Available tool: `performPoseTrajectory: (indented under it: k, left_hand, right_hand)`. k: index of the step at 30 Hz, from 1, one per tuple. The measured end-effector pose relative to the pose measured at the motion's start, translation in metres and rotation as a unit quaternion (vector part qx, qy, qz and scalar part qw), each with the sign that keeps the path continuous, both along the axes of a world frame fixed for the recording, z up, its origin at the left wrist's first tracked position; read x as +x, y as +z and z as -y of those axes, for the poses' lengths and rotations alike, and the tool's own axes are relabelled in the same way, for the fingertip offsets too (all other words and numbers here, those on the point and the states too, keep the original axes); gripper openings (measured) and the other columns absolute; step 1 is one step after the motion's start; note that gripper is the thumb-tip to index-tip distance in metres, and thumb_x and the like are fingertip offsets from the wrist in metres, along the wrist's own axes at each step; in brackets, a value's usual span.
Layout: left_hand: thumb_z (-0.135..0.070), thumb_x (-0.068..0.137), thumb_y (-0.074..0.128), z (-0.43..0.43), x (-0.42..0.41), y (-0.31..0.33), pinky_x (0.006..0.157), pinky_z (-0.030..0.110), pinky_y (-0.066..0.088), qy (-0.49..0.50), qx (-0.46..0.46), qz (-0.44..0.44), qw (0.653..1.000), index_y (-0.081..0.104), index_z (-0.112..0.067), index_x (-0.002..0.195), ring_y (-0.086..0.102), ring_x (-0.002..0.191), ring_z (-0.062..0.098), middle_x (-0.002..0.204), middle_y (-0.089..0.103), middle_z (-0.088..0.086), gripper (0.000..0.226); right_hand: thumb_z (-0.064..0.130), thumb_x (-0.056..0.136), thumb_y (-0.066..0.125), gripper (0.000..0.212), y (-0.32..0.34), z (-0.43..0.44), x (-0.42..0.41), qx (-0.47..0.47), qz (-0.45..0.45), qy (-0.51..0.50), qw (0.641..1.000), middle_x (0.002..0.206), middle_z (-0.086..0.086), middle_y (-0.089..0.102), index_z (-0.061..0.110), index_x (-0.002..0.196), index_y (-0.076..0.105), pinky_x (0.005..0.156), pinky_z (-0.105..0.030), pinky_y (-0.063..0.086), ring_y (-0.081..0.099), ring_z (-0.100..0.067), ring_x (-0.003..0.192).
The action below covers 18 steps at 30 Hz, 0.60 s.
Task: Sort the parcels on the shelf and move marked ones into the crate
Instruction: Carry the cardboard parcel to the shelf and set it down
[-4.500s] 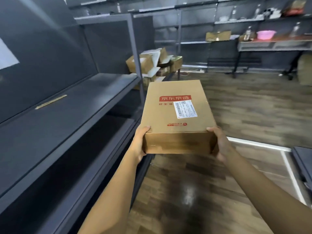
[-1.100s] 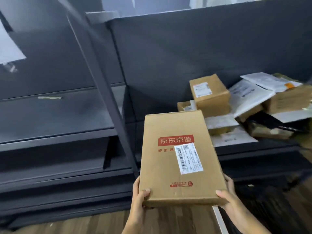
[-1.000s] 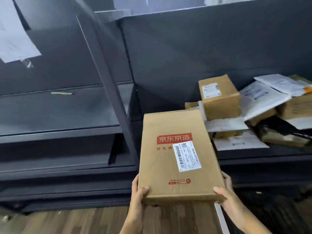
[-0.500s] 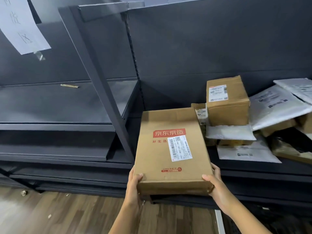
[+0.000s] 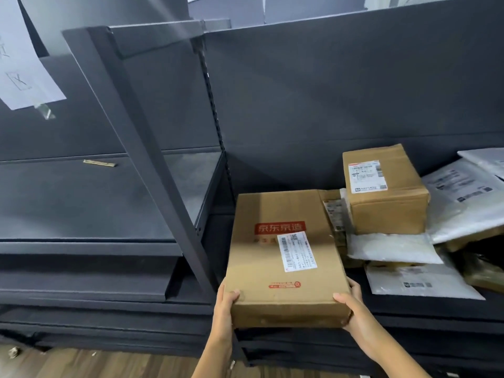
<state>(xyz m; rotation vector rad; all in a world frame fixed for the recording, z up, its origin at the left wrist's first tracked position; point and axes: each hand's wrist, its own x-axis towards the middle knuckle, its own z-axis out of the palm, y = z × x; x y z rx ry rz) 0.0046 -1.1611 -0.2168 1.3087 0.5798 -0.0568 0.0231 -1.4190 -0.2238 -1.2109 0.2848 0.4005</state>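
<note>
A flat brown cardboard parcel [image 5: 283, 255] with a red logo and a white barcode label lies lengthwise over the dark shelf [image 5: 425, 309], its near end sticking out past the shelf's front edge. My left hand [image 5: 225, 304] grips its near left corner, thumb on top. My right hand [image 5: 351, 306] grips the near right corner the same way. To its right a pile of parcels holds a smaller brown box [image 5: 384, 192] with a white label, stacked on white plastic mailers [image 5: 392, 248]. No crate is in view.
A slanted dark metal upright [image 5: 152, 165] stands just left of the parcel. Left of it a dark shelf board [image 5: 95, 200] carries one small strip. A white paper sign [image 5: 24, 66] hangs at top left. Wooden floor [image 5: 109, 364] shows below.
I turned from the open room to face the shelving. The parcel, still held in both hands, has moved forward onto the shelf beside the pile.
</note>
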Motion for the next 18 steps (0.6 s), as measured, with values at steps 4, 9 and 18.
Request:
performPoseTrajectory:
  k: [4, 9, 18]
  left_hand:
    - [-0.027, 0.092, 0.049, -0.011, 0.035, -0.008, 0.102, 0.047, 0.044, -0.019, 0.001, -0.009, 1.0, 0.054, -0.024, 0.127, 0.059, 0.11, 0.024, 0.121, 0.064, 0.004, 0.036]
    - [-0.037, 0.084, 0.06, -0.029, 0.063, -0.035, 0.085, 0.041, 0.052, -0.003, -0.049, -0.078, 0.996, 0.057, -0.018, 0.125, 0.062, 0.103, 0.026, 0.119, 0.065, 0.008, 0.045]
    - [-0.028, 0.087, 0.062, -0.035, 0.088, -0.056, 0.093, 0.04, 0.048, -0.002, -0.035, -0.128, 0.991, 0.06, -0.016, 0.11, 0.06, 0.094, 0.025, 0.102, 0.067, 0.006, 0.026]
  right_hand:
    - [0.024, 0.078, 0.06, 0.059, -0.009, -0.012, 0.029, -0.006, -0.014, -0.044, 0.999, 0.116, -0.003, 0.059, 0.033, 0.13, 0.034, 0.079, -0.04, 0.048, 0.057, -0.024, 0.104]
    - [0.029, 0.067, 0.066, 0.067, -0.021, -0.029, 0.049, -0.014, -0.046, -0.08, 0.996, 0.114, -0.009, 0.06, 0.031, 0.127, 0.036, 0.081, -0.041, 0.05, 0.057, -0.03, 0.106]
    - [0.016, 0.089, 0.054, 0.044, -0.044, -0.036, 0.065, -0.024, -0.116, -0.107, 0.987, 0.108, -0.008, 0.063, 0.018, 0.132, 0.043, 0.068, -0.032, 0.045, 0.058, -0.023, 0.097]
